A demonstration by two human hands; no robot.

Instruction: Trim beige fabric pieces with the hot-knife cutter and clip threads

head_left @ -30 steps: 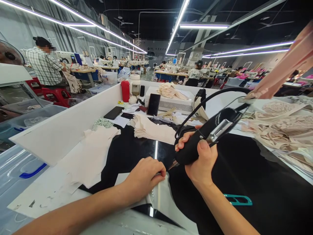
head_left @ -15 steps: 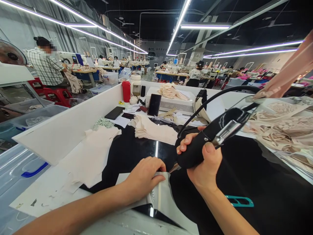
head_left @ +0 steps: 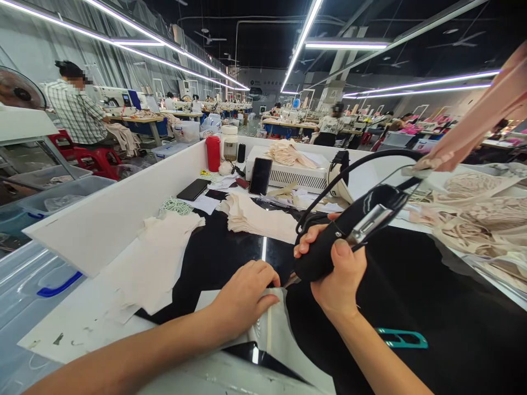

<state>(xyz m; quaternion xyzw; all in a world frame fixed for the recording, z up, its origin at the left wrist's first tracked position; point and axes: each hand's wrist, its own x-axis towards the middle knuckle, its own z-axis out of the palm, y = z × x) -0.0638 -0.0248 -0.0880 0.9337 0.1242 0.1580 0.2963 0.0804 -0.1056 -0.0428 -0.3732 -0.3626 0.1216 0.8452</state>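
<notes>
My right hand (head_left: pixel 340 269) is wrapped round a black corded iron (head_left: pixel 325 249) with a silver metal lever on its side, the thumb by the lever. The iron is tilted, its near lower end close to my left fingers; its underside is hidden. My left hand (head_left: pixel 251 293) has bent fingers and thumb gripping the far edge of a pale grey sheet (head_left: pixel 278 334) with a cream strip down it. Black cloth (head_left: pixel 411 280) spreads beneath and to the right. Next to my right forearm lies a teal snipper-like tool (head_left: pixel 401 338).
Pale fabric pieces (head_left: pixel 152 263) lie at left, and a stack of cream pieces (head_left: pixel 259 216) lies ahead. Behind stand a phone (head_left: pixel 260 175) and red bottle (head_left: pixel 213 153). A cord (head_left: pixel 329 184) and pink cloth tie (head_left: pixel 473 126) rise from the iron. A low white wall (head_left: pixel 123 192) borders the left.
My right hand and the iron have shifted slightly left and a little down, nearer my left hand. The cord and pink tie moved with them. My left hand has hardly moved.
</notes>
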